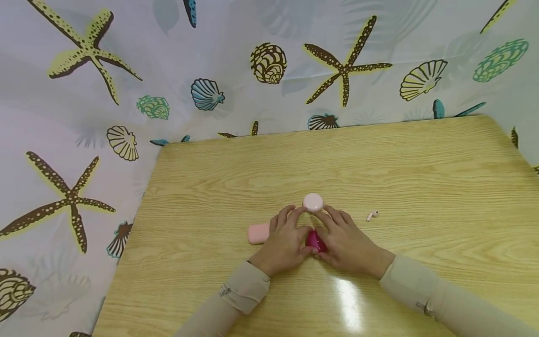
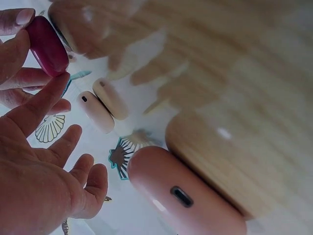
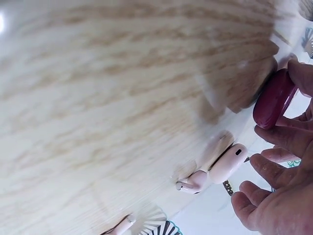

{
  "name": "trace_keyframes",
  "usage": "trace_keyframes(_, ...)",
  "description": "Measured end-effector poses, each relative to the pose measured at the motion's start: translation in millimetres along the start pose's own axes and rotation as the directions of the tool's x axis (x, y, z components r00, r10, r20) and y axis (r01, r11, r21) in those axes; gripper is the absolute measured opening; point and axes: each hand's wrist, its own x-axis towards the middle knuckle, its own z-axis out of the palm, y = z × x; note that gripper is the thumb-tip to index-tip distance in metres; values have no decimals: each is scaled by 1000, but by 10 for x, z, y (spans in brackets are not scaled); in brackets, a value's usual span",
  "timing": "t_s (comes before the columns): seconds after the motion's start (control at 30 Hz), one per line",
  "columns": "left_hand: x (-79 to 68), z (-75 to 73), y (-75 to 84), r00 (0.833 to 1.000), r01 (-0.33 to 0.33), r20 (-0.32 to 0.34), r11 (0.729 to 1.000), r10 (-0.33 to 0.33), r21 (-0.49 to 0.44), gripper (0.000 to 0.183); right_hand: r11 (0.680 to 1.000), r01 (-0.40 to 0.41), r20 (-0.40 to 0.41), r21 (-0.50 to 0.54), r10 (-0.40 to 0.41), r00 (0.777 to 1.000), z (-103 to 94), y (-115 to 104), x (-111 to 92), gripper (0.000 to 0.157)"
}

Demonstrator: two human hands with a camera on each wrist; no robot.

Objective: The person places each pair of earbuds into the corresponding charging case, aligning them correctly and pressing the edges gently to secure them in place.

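Observation:
A glossy magenta rounded case (image 1: 315, 241) stands on the table between my two hands. My left hand (image 1: 284, 243) holds it at its left side between thumb and index finger. From the opposite side my right hand (image 1: 349, 243) pinches it the same way, its other fingers spread forward. Just beyond the fingertips lies a pale pink rounded earbud case (image 1: 313, 202), its small dark port visible in the left wrist view. A salmon-pink case (image 1: 258, 233) with a port sits beside the left hand, partly covered by it. Near the pale case, the right wrist view shows a pink earbud (image 3: 194, 183).
Another wireless earbud (image 1: 372, 215) lies to the right of the right hand. The wood-grain table (image 1: 202, 187) is glossy and reflects the things on it. Behind and left of it hangs a white cloth (image 1: 236, 42) printed with starfish and shells.

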Motion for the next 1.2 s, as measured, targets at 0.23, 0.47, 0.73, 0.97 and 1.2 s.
trace_keyframes(0.23,7,3,15,1000,0,4,1000,0,13,36,1000,-2,-7,7,2,1000,1,3,-22,54)
trace_keyframes(0.47,13,5,35,1000,11,15,1000,-11,6,36,999,-30,25,15,30,999,5,-8,-46,55)
trace_keyframes(0.73,20,-5,43,999,17,40,1000,-17,8,39,999,-32,18,29,31,999,-1,5,-78,59)
trace_keyframes(0.97,26,-113,49,1000,10,24,1000,-9,-24,43,997,-24,-35,67,27,999,-69,63,-136,60)
trace_keyframes(1.2,174,-290,31,994,54,-85,984,-69,-168,39,998,-35,-87,50,39,995,-153,130,-194,53)
